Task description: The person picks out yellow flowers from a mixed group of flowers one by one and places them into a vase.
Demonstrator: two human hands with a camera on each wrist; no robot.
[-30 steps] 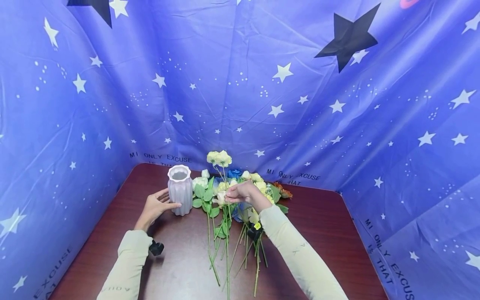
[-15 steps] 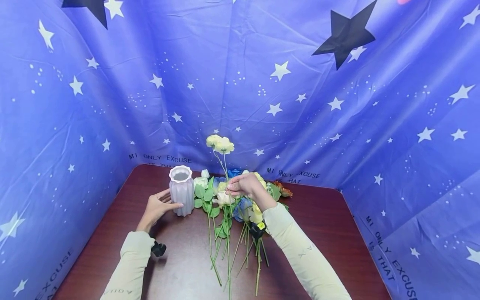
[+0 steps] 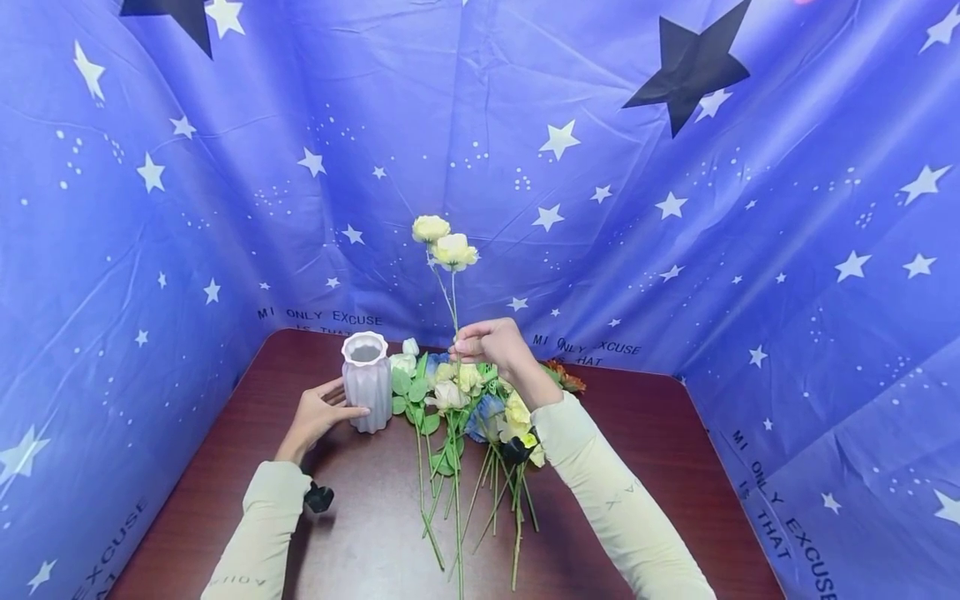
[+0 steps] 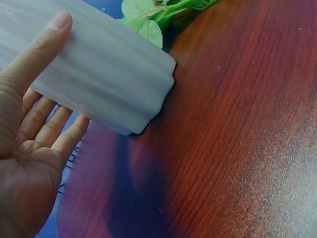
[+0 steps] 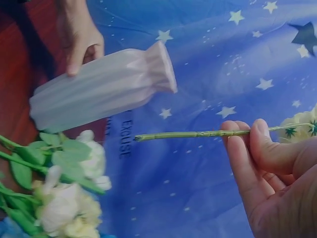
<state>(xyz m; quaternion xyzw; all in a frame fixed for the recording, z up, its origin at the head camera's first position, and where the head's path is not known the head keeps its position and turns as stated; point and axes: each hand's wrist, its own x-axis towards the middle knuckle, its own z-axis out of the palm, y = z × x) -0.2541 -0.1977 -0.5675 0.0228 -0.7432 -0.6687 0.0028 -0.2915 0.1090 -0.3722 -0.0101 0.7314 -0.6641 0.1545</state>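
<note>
A fluted white-lavender vase (image 3: 367,387) stands upright on the table, its scalloped mouth upward. My left hand (image 3: 318,421) holds its side, the thumb (image 4: 47,42) lying along the front and the fingers reaching behind. To the right, my right hand (image 3: 495,350) pinches the green stem (image 5: 188,134) of an artificial flower between thumb and fingertips. Two pale yellow blooms (image 3: 453,251) top that stem, well above the vase rim. In the right wrist view the stem's cut end is free, apart from the vase.
Several artificial flowers lie beside the vase: white blooms (image 3: 448,395), a blue one (image 3: 486,418), yellow ones (image 3: 517,412) and an orange one (image 3: 567,379), stems pointing toward me. The dark red table (image 3: 637,500) is enclosed by a blue star-patterned cloth (image 3: 480,125).
My right hand has risen, lifting the two-bloomed flower higher above the others. The left hand stays on the vase, which remains standing.
</note>
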